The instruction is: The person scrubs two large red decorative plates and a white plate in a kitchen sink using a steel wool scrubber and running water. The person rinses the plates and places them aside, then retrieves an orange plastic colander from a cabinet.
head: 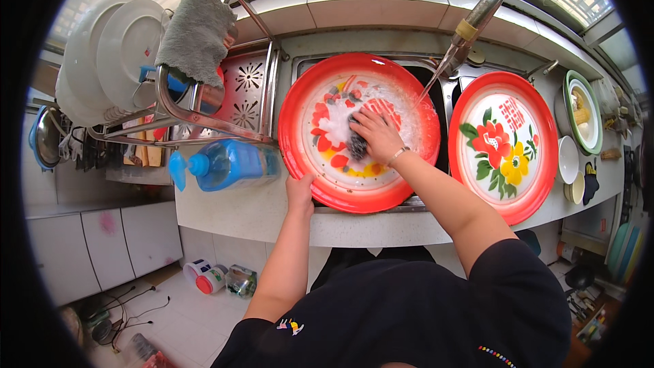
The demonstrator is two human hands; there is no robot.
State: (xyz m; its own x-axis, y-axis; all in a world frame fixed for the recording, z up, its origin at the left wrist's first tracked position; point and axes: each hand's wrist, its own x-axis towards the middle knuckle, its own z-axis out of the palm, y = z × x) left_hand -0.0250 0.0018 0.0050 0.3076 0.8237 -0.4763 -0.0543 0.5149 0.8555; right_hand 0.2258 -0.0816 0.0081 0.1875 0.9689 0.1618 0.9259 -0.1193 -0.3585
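A large red-rimmed enamel basin (301, 97) with a flower pattern rests over the sink, wet and foamy in the middle. My left hand (300, 194) grips its rim at the lower left, the fingers hidden beneath. With my right hand (377, 135) I press a dark scouring pad (356, 143) against the basin's inner floor; a bracelet circles that wrist. Water runs from the faucet (467, 30) into the basin's right side. To the right lies a second red-rimmed enamel tray (503, 89), with red and yellow flowers on white.
Left of the basin, a blue pump bottle (230, 165) lies on the counter (225, 214). Behind it stands a metal dish rack (204, 122) with white plates (130, 51) and a grey cloth (196, 36). Bowls (567, 161) and a green-rimmed basin (592, 145) sit at the far right.
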